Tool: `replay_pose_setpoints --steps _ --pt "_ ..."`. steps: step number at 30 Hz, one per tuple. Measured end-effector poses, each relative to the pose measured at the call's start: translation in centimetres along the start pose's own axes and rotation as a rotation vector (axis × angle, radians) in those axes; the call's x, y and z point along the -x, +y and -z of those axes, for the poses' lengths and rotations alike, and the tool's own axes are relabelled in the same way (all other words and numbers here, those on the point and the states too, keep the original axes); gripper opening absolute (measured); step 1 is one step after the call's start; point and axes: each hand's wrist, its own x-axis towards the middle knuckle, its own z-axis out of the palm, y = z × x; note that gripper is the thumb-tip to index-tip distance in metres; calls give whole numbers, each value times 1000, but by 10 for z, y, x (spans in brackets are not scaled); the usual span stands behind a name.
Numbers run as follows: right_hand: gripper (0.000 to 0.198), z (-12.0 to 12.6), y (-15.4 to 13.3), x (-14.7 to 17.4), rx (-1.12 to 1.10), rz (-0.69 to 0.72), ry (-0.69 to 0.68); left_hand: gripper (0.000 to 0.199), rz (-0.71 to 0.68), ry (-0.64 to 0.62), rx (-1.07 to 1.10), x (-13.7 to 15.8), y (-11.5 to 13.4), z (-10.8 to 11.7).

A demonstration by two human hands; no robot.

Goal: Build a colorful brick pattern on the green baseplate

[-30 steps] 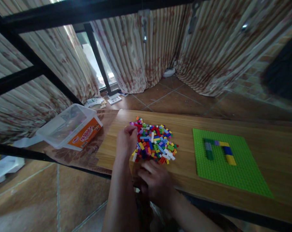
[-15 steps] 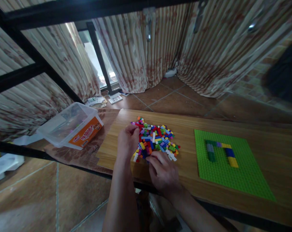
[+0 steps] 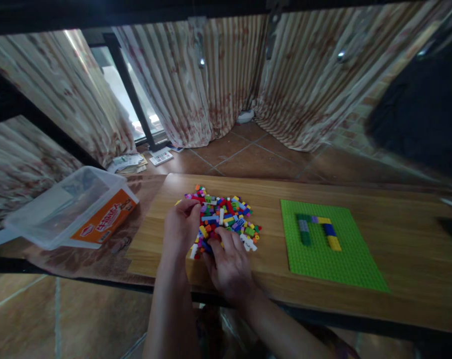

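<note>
A pile of small toy building bricks (image 3: 229,218) in many colours lies on the wooden board. At the pile's left edge is my left hand (image 3: 181,227), thumb and fingertips pinched together; whatever they hold is hidden. My right hand (image 3: 231,262) reaches into the near side of the pile, its fingers apart and bent down among the bricks, with nothing visibly gripped. To the right lies a green baseplate (image 3: 338,269). Fixed on it is an angular arch of bricks (image 3: 329,232) in green, grey, purple, yellow and blue.
A clear plastic box (image 3: 72,199) with an orange label stands left of the board on a brown cloth (image 3: 117,244). The wooden tabletop (image 3: 267,259) has a dark front edge. Curtains (image 3: 218,85) hang behind, and papers (image 3: 126,162) lie on the tiled floor.
The view has shifted, so the table things sit further left. My right hand's fingers have moved over the bricks, further into the pile; my left hand stays pinched at its left edge.
</note>
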Motion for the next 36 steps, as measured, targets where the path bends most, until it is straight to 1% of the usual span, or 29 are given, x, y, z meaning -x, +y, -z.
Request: replay_pose_setpoints --steps 4,8,11,18,22,29,36 --pt "18 -2 1 -1 -10 -21 11 21 -20 -20 -2 -2 -3 -2" --pt "17 0 1 -3 -30 -34 1 20 -34 -4 -25 -3 -5 -3" --pt "17 3 1 -4 -56 -27 16 20 -28 -18 7 -3 -6 -3" --pt "18 0 2 -3 -84 -30 19 18 -17 -19 3 -1 1 -4" --pt "15 -1 2 -2 -97 -39 27 18 -3 -32 13 2 6 -3" --pt "10 2 4 -2 -153 -42 63 18 -20 -43 -17 1 3 -4" --pt "7 0 6 -2 -208 -41 97 20 2 -46 -13 2 5 -3"
